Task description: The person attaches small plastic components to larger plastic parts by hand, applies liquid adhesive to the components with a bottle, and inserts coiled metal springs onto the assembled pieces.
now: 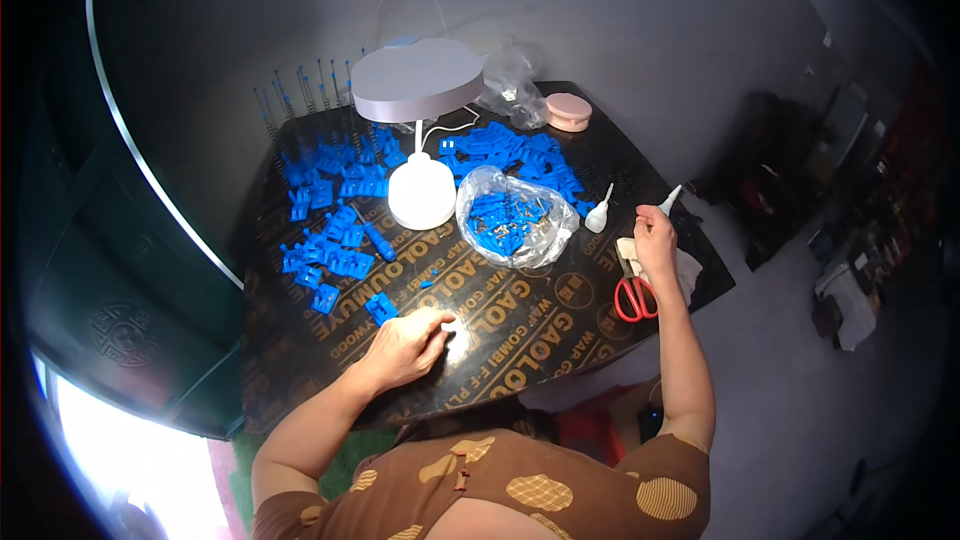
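Holding small white applicator bottle (668,201) in closed right hand (655,240).
Left hand (405,343) rests on table (560,330), fingers curled; grip contents indiscernible; blue plastic part (380,308) nearby.

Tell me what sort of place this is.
Probably a home or small-workshop bench for hand assembly. A dark board table holds heaps of small blue plastic parts, a clear bag of more, a white desk lamp and red scissors.

Left hand (408,345): palm down, fingers curled, low on the desk (540,320). Right hand (655,240): raised at desk's right edge, fingers closed, forearm extended.
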A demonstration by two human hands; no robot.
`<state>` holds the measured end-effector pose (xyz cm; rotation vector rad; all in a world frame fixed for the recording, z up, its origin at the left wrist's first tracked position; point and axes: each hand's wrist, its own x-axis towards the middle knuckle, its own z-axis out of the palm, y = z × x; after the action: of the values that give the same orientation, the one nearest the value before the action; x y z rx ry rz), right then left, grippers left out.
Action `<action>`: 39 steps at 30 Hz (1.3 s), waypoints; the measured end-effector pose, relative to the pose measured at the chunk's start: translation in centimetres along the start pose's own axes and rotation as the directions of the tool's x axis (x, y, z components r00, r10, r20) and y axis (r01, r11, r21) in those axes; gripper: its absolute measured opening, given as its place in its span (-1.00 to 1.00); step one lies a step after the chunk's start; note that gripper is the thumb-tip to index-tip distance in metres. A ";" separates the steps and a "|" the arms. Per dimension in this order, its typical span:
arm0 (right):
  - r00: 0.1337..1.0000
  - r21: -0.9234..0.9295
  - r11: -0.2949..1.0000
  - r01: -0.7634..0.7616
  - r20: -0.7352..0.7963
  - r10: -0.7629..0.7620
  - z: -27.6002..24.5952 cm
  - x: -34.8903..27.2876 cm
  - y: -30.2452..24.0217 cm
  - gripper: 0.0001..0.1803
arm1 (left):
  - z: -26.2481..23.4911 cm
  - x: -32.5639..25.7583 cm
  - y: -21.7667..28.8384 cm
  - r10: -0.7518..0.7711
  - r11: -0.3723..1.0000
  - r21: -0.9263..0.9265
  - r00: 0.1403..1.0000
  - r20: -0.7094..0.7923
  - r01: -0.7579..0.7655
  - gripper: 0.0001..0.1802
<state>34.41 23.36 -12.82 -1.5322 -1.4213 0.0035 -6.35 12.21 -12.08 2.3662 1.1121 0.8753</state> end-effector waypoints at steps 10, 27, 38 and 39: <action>0.988 0.013 0.996 -0.086 0.126 0.084 0.9 1.1 1.0 -0.75 | 0.0 0.0 -0.1 0.043 0.999 -0.002 0.999 -0.002 -0.043 -0.81; 0.953 -0.180 0.984 0.003 0.298 0.052 3.7 2.6 -1.3 -0.70 | -0.2 0.2 0.0 0.063 0.998 0.003 0.998 0.008 -0.063 -0.82; 0.896 0.582 0.813 0.013 0.354 -0.268 4.6 -2.6 -12.0 -0.86 | -0.5 0.1 -0.3 0.068 0.998 -0.010 0.996 -0.049 -0.068 -0.83; 0.861 0.611 0.792 -0.011 0.409 -0.303 4.6 -3.5 -13.1 -0.86 | -0.4 0.2 -0.2 0.067 0.997 -0.031 0.993 -0.093 -0.070 -0.85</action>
<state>20.80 21.11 -8.79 -0.9017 -1.7180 0.7337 -6.67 12.55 -11.82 2.3697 1.0466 1.0286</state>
